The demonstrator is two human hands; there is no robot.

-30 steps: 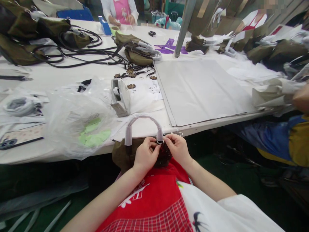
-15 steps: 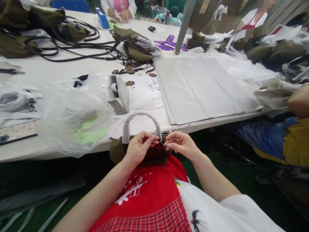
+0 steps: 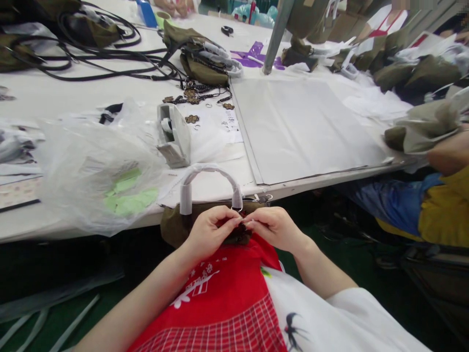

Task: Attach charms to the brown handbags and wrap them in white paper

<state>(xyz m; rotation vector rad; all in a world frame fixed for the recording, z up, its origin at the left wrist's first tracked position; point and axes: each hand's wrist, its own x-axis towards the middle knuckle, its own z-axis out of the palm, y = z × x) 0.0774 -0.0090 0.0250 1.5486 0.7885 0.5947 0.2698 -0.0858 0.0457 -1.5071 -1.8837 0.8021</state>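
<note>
An olive-brown handbag [image 3: 172, 226] rests between my lap and the table's front edge. Its arched handle [image 3: 210, 168] is wrapped in white material and stands up. My left hand [image 3: 214, 227] is pinched in front of the handle's right foot, by a metal ring. My right hand [image 3: 273, 226] is pinched too, its fingertips meeting those of the left. What lies between the fingertips is too small to make out. Part of a dark and red trim on the bag shows beside the fingers.
On the table [image 3: 120, 93] are a plastic bag [image 3: 95, 181] with green pieces, a grey-white holder [image 3: 175, 137], flower-shaped charms [image 3: 192, 119], large grey sheets [image 3: 308, 132] and black straps. A metal post [image 3: 278, 36] rises behind. A person's arm [image 3: 449, 154] is at right.
My right hand has moved left, and its fingertips have closed against those of my left hand. The camera view has shifted slightly, so the table's items appear higher and further left.
</note>
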